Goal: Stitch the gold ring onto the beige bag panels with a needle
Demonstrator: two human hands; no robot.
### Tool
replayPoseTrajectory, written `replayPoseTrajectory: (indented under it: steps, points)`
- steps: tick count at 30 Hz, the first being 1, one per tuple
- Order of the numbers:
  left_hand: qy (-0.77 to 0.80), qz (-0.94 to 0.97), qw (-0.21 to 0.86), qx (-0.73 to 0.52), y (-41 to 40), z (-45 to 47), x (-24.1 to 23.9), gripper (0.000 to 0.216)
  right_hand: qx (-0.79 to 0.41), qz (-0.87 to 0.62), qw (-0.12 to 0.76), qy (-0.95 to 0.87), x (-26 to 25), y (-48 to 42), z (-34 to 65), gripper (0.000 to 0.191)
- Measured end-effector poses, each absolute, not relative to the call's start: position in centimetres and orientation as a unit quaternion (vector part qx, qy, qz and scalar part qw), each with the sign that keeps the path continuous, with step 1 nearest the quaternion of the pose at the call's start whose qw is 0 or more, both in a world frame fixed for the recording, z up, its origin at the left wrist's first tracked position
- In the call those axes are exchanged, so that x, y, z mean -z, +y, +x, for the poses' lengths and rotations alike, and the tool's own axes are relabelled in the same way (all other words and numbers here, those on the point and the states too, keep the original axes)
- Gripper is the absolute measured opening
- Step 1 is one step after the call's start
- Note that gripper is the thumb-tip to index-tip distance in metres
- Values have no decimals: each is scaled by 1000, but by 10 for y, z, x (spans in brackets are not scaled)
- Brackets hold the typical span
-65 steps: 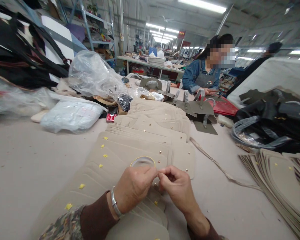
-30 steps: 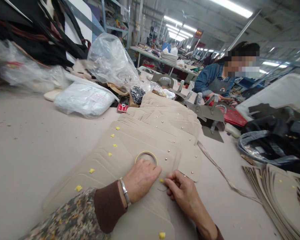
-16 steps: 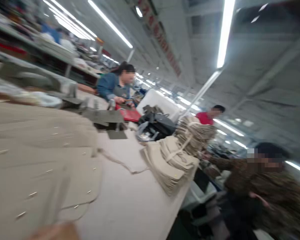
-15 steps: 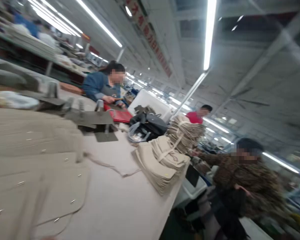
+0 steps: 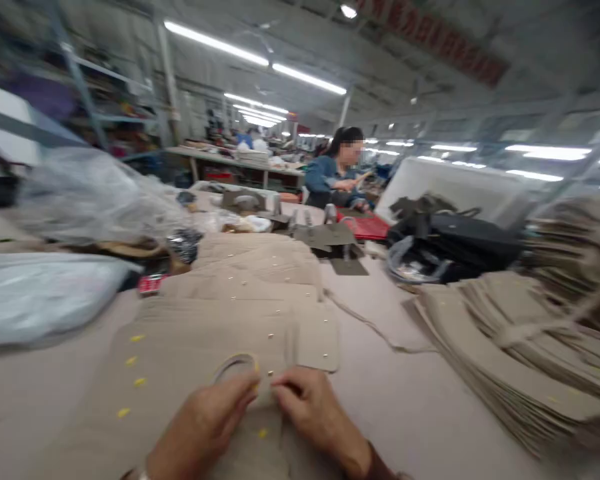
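Note:
Low in the head view, my left hand point(image 5: 210, 413) is closed, thumb and fingertips together over a tan panel point(image 5: 180, 347). A curved grey strip point(image 5: 234, 363) with a yellow edge arches just beyond its fingers. My right hand point(image 5: 310, 407) is curled in a pinch a short gap to the right, low over the same panel. A small shiny metal piece point(image 5: 271, 373) shows by its fingertips. What either pinch holds is too small or blurred to make out. Yellow marks dot the panel's left side. Overlapping tan panels point(image 5: 260, 267) with small metal pieces extend beyond.
On the right lies a tied stack of tan pieces point(image 5: 480, 333). Behind are a black bag point(image 5: 475, 240), a red item point(image 5: 365, 225) and dark flat pieces point(image 5: 325, 235). Clear plastic point(image 5: 95, 193) and a white plastic-wrapped bundle point(image 5: 50, 293) lie left. A co-worker point(image 5: 330, 170) sits across the table.
My view has swung left and levelled. Both hands have come into sight over the tan panels, and two people on the right have left the picture.

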State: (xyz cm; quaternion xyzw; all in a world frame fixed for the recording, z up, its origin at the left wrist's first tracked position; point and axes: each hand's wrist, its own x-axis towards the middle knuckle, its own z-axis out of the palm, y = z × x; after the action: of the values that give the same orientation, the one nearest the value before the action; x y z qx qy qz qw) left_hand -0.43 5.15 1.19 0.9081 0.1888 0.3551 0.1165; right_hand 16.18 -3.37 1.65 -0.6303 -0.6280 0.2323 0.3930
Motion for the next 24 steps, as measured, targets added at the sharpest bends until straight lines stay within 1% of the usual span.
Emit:
replayPoseTrajectory:
  steps: [2, 4, 9, 14, 16, 18, 20, 22, 24]
  points:
    - [205, 924, 108, -305, 51, -21, -7, 38, -257, -626, 441, -589, -8, -22, 165, 21]
    - [227, 926, 113, -279, 48, -23, -3, 39, -250, -583, 458, -622, -6, -20, 169, 17]
    - [240, 928, 121, -259, 39, -12, -2, 34, -182, -518, 442, -709, -14, -25, 166, 17]
    - [225, 928, 165, -247, 36, -13, -7, 30, -83, -492, 435, -750, -4, -22, 159, 19]
    - [237, 923, 188, -236, 35, -13, -8, 24, -52, -498, 437, -747, -1, -22, 158, 19]
    - [254, 918, 201, -228, 34, -13, -9, 13, -35, -509, 440, -739, 1, -22, 157, 19]
    - [265, 914, 202, -231, 34, -13, -9, 8, -27, -520, 444, -729, 2, -23, 156, 20]
    - [264, 913, 196, -243, 34, -12, -8, 12, -40, -537, 445, -716, 1, -24, 154, 19]
    - [254, 913, 177, -265, 34, -11, -7, 17, -103, -568, 441, -687, 0, -25, 152, 16]
